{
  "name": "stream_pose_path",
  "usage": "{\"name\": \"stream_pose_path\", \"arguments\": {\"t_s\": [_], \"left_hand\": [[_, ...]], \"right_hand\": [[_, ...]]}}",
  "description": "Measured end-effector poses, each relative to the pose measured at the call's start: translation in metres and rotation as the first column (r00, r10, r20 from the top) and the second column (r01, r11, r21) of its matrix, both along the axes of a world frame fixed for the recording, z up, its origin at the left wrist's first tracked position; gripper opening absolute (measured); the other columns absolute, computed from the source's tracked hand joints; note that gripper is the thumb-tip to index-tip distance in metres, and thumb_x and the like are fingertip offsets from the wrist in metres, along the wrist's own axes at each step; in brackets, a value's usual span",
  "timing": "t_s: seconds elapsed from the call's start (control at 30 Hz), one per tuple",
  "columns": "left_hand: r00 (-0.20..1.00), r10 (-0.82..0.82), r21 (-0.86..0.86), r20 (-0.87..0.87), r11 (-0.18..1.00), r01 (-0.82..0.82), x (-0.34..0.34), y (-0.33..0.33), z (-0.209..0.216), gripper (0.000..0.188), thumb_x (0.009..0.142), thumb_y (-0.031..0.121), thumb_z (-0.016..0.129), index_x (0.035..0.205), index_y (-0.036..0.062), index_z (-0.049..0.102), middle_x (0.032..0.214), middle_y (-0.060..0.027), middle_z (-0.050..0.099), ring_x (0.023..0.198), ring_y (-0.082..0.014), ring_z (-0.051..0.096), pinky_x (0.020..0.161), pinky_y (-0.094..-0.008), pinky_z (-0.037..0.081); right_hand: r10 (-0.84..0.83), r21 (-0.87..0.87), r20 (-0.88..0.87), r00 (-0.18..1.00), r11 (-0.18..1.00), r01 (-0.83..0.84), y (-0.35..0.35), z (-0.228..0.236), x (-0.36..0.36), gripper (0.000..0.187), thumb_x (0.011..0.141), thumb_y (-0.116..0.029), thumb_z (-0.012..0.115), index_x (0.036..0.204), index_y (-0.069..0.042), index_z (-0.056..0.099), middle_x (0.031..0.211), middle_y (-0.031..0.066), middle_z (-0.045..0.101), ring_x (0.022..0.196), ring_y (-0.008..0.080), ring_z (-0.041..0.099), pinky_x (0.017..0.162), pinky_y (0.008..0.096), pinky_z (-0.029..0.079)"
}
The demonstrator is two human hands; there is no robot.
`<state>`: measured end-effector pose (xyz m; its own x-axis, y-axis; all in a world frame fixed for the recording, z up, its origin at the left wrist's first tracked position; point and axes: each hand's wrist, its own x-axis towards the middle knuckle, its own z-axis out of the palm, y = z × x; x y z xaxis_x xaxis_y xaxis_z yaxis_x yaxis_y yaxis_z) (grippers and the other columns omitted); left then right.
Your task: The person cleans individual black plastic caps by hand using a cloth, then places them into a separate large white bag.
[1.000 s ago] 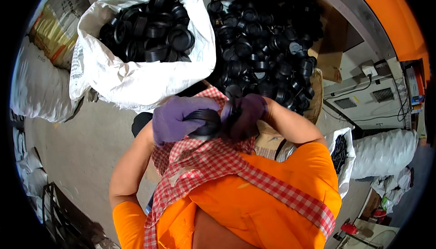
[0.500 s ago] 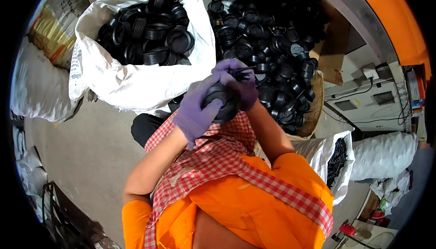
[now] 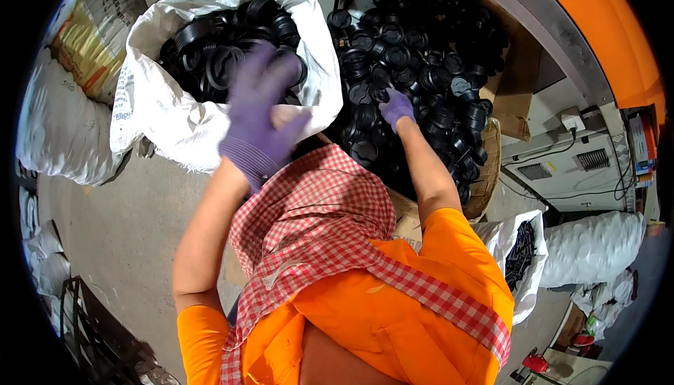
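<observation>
My left hand (image 3: 261, 115), in a purple knit glove, is over the near edge of a white woven sack (image 3: 168, 132). Motion blurs its spread fingers, and nothing shows in its grip. Black ribbed plastic rings and caps (image 3: 223, 65) fill the mouth of the sack. My right hand (image 3: 398, 108), gloved the same way, reaches into a heap of black round plastic caps (image 3: 442, 115) in a cardboard box (image 3: 484, 181). Its thumb and fingers close on the edge of a black cap (image 3: 380, 95); the fingertips are partly hidden among the parts.
On the right stands a smaller white sack (image 3: 531, 262) holding thin black pieces, beside a full white sack (image 3: 595, 248). Stuffed sacks (image 3: 60, 122) line the left side. A grey machine cabinet (image 3: 572, 167) with a cable stands beyond the box.
My hands have parted from in front of me, where they held a black ribbed part and thin black pieces. The left moved to the white sack, the right into the heap.
</observation>
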<state>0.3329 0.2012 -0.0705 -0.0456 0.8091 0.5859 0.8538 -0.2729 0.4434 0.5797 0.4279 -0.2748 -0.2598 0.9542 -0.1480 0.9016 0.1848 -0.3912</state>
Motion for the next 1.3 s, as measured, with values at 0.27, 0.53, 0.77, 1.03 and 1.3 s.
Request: {"name": "stream_pose_path", "arguments": {"t_s": [0.27, 0.53, 0.77, 1.03, 1.3], "left_hand": [[0.66, -0.047, -0.469, 0.75, 0.667, 0.58, 0.052, -0.002, -0.043, 0.044, 0.084, 0.024, 0.059, 0.12, 0.0001, 0.049, 0.097, -0.0079, 0.058, 0.09, -0.0179, 0.055, 0.079, -0.0324, 0.046], [0.078, 0.287, -0.274, 0.955, 0.745, 0.608, 0.052, -0.009, -0.068, 0.054, 0.07, 0.003, 0.055, 0.123, -0.0026, 0.047, 0.098, -0.0144, 0.06, 0.083, -0.0237, 0.06, 0.068, -0.0329, 0.053], [0.046, 0.232, -0.211, 0.972, 0.762, 0.612, 0.038, -0.028, -0.071, 0.05, 0.072, 0.005, 0.055, 0.122, -0.0012, 0.049, 0.103, -0.0147, 0.059, 0.088, -0.0253, 0.06, 0.075, -0.0352, 0.052], [0.858, -0.478, -0.661, -0.187, 0.707, 0.25, 0.038, -0.05, -0.003, 0.053, 0.062, 0.004, 0.062, 0.114, 0.0128, 0.057, 0.108, -0.0149, 0.063, 0.092, -0.0325, 0.063, 0.08, -0.0402, 0.05], [-0.325, -0.081, 0.215, 0.942, 0.89, 0.402, 0.022, -0.051, -0.034, 0.061, 0.076, 0.025, 0.056, 0.13, 0.001, 0.041, 0.12, -0.0166, 0.053, 0.112, -0.0278, 0.052, 0.099, -0.0431, 0.04]], "right_hand": [[0.478, 0.66, -0.514, 0.713, 0.751, -0.028, -0.138, 0.089, -0.018, 0.011, 0.072, -0.009, 0.061, 0.082, -0.004, 0.061, 0.084, 0.014, 0.063, 0.078, 0.0283, 0.062, 0.07, 0.0339, 0.05], [0.314, 0.301, -0.897, 0.311, 0.949, -0.089, -0.176, 0.082, -0.004, 0.027, 0.078, -0.001, 0.061, 0.104, -0.005, 0.06, 0.1, 0.0116, 0.064, 0.09, 0.0217, 0.063, 0.079, 0.0325, 0.051], [0.369, 0.038, -0.74, 0.562, 0.858, -0.513, -0.172, 0.127, -0.01, 0.038, 0.077, -0.007, 0.062, 0.115, -0.01, 0.059, 0.1, 0.0115, 0.065, 0.085, 0.0218, 0.065, 0.075, 0.0307, 0.05], [0.592, -0.393, -0.31, 0.744, 0.633, -0.667, -0.189, 0.136, -0.035, 0.034, 0.069, -0.026, 0.073, 0.095, -0.005, 0.064, 0.085, 0.0109, 0.066, 0.077, 0.0214, 0.063, 0.072, 0.0316, 0.049], [-0.172, -0.12, -0.985, 0.021, 0.589, -0.799, -0.181, 0.127, -0.043, 0.011, 0.082, -0.014, 0.056, 0.083, -0.004, 0.06, 0.084, 0.0056, 0.062, 0.075, 0.0106, 0.056, 0.069, 0.0238, 0.047]]}}
